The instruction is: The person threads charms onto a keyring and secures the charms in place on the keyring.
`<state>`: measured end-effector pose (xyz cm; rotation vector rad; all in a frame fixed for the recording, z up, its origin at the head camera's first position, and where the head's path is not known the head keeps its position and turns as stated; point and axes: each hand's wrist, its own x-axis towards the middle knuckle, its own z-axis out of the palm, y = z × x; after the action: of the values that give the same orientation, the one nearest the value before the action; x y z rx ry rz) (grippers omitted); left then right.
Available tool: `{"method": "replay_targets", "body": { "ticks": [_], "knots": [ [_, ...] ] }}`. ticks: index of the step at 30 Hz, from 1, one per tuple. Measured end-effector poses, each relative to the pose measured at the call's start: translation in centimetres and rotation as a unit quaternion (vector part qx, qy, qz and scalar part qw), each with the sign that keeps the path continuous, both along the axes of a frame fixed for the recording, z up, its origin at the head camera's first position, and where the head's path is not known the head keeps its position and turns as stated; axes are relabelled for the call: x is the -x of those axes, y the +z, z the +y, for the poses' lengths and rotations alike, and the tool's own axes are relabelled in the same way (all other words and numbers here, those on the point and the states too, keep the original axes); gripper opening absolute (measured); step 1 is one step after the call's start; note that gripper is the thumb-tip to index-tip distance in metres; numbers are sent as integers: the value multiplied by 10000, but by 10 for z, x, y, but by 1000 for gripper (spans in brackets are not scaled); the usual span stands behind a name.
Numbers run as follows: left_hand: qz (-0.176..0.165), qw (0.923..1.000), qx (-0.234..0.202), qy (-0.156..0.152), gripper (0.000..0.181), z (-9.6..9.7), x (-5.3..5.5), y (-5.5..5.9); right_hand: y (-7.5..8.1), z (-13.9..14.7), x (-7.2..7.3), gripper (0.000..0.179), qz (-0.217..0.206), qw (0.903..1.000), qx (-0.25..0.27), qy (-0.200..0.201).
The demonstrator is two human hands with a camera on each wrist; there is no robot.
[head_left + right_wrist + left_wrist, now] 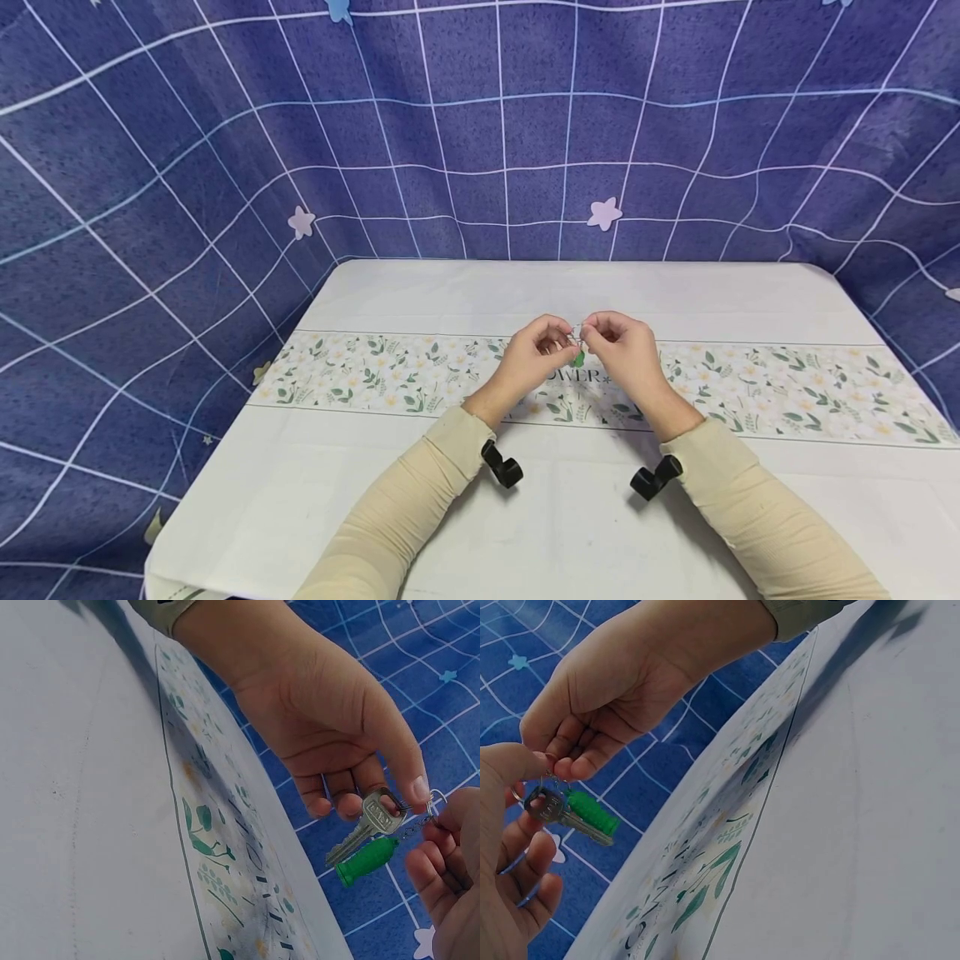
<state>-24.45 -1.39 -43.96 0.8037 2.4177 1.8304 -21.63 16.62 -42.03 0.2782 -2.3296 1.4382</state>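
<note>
Over the middle of the table, both hands meet at a small metal key ring (437, 798). My left hand (531, 354) pinches the ring on one side with thumb and fingers. From the other side my right hand (624, 346) pinches it with thumb and forefinger. A silver key (553, 807) and a green bottle-shaped charm (366, 860) hang below the fingertips, the charm on a short chain (415, 826). Beside the key's head are the left fingers. In the head view only the green charm (578, 359) shows clearly; the fingers partly hide the ring and key.
A white tablecloth (570, 508) with a floral band (420, 375) covers the table. Dark blue curtains (465, 133) with a white grid hang behind and at the sides. Black camera mounts (502, 468) sit on both wrists.
</note>
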Motion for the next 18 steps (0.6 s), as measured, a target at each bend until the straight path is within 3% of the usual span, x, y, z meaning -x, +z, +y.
{"method": "replay_targets", "body": {
  "ticks": [8, 18],
  "knots": [
    [264, 9993, 252, -23, 32, 0, 0, -1, 1, 0, 0, 9, 12, 10000, 82, 52],
    [596, 9979, 262, 2, 25, -1, 0, -2, -1, 0, 1, 10, -4, 9999, 99, 22]
  ]
}}
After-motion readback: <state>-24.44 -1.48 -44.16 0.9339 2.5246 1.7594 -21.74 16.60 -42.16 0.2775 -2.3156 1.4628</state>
